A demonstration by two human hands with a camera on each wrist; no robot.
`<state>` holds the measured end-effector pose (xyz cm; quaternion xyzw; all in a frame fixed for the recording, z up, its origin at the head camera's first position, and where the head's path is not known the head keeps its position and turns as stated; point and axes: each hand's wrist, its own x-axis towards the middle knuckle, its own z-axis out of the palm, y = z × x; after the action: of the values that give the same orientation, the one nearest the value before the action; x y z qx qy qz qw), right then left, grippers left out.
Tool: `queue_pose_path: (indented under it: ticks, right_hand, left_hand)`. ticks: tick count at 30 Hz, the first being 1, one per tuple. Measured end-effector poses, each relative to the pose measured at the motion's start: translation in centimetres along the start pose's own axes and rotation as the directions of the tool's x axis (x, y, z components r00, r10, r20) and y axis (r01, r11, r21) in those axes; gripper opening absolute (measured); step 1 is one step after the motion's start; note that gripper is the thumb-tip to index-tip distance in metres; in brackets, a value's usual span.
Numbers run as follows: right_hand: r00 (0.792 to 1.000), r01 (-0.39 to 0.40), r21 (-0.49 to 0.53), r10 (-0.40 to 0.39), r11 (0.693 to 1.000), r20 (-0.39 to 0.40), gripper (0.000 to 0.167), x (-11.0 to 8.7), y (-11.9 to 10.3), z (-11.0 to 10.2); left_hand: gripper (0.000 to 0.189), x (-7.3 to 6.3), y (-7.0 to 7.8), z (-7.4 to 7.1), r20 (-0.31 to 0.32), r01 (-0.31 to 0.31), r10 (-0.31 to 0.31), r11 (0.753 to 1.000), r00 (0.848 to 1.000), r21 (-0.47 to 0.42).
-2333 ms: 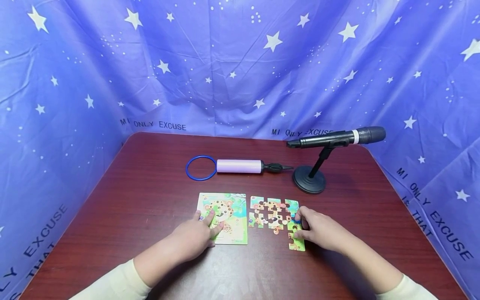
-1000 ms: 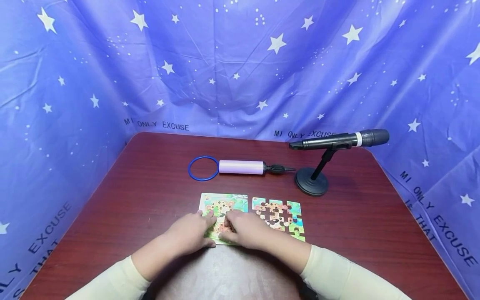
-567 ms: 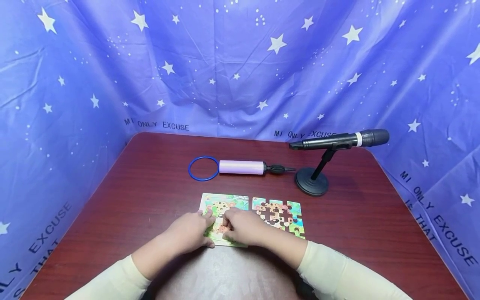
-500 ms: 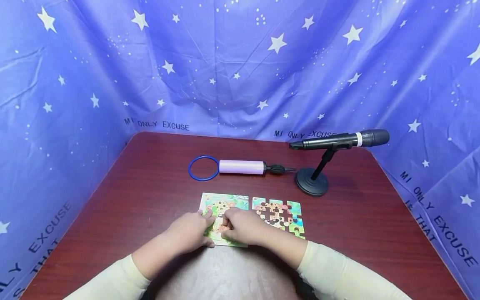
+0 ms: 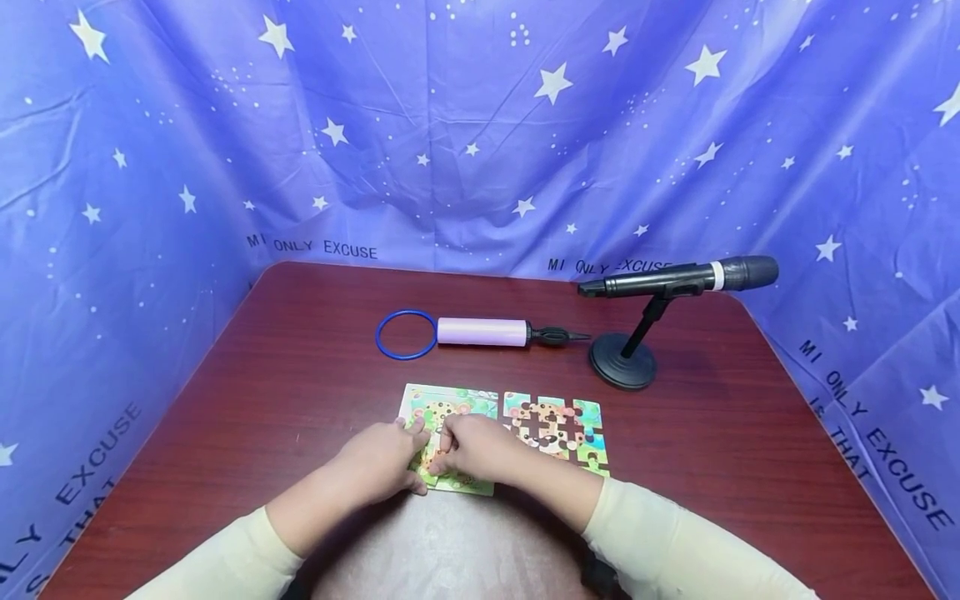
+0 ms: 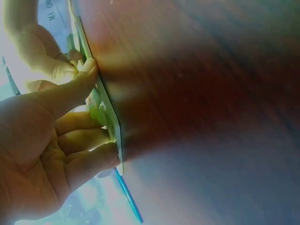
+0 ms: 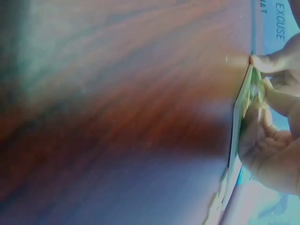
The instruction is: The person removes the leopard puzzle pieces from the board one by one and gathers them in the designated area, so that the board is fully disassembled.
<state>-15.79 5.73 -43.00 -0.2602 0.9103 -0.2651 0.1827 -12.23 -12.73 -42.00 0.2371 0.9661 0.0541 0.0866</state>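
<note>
A jigsaw board [image 5: 482, 402] with a spotted cartoon animal lies flat near the front of the table, partly covered by both hands. My left hand [image 5: 378, 462] rests on its left side, fingers stretched over the picture and thumb at the near edge. Bent over the middle of the board, my right hand [image 5: 480, 450] pinches a yellow-green puzzle piece [image 7: 258, 86] between thumb and curled fingers. That piece is tilted up from the board, close to the left thumb. Right of the board lies a partly joined group of puzzle pieces [image 5: 591, 417], half hidden behind the right forearm.
Behind the board lie a blue ring [image 5: 406, 335] and a lilac hand pump [image 5: 482, 332] with a black nozzle. A black microphone [image 5: 660, 281] stands on a round-based stand [image 5: 622, 360] at the back right. A star-printed curtain [image 5: 480, 125] surrounds the dark red table [image 5: 247, 375].
My right hand has gone from the loose pieces leftward onto the board, and lately shifted slightly further left toward the left thumb. The left hand stays on the board.
</note>
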Motion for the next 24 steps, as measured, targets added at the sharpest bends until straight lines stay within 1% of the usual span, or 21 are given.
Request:
queue_pose_path:
  ticks: [2,4,5,7,9,11,13,18,24]
  right_hand:
    - [1.000,-0.005,0.102,0.002,0.995,0.027,0.028,-0.1,0.8,-0.7]
    - [0.998,-0.012,0.210,-0.001,0.978,0.060,0.024,-0.4,1.7,-1.7]
    - [0.997,-0.012,0.248,-0.007,0.969,0.076,0.021,-0.7,2.2,-2.3]
    - [0.995,-0.010,0.269,-0.016,0.963,0.095,0.016,-1.3,3.2,-3.5]
    - [0.994,0.010,0.254,-0.038,0.967,0.104,0.011,-2.0,4.1,-4.6]
    - [0.993,0.030,0.208,-0.052,0.978,0.103,0.006,-2.8,4.8,-5.5]
    - [0.993,0.043,0.183,-0.062,0.982,0.101,0.006,-3.5,5.5,-6.2]
    - [0.993,0.025,0.176,-0.044,0.984,0.107,0.005,-4.9,7.0,-7.2]
    - [0.994,-0.001,0.111,-0.011,0.994,0.107,0.006,-6.6,8.6,-7.9]
  left_hand:
    - [0.079,0.1,0.1,0.0,0.011,-0.001,0.000,1.000,1.000,0.007]
    - [0.079,0.1,0.2,0.0,0.026,0.003,-0.004,1.000,1.000,0.010]
    - [0.079,0.2,0.2,0.0,0.031,0.006,-0.006,1.000,1.000,0.010]
    - [0.078,0.2,0.3,0.0,0.035,0.006,-0.007,1.000,0.999,0.012]
    - [0.078,0.2,0.3,0.0,0.039,0.012,-0.012,1.000,0.999,0.014]
    - [0.077,0.2,0.4,-0.1,0.040,0.011,-0.011,1.000,0.999,0.018]
    - [0.077,0.2,0.5,-0.1,0.044,0.009,-0.010,1.000,0.999,0.024]
    - [0.073,0.2,0.6,-0.1,0.039,-0.001,-0.001,1.000,0.999,0.030]
    - [0.069,0.2,0.5,0.0,0.036,0.006,-0.007,0.999,0.999,0.032]
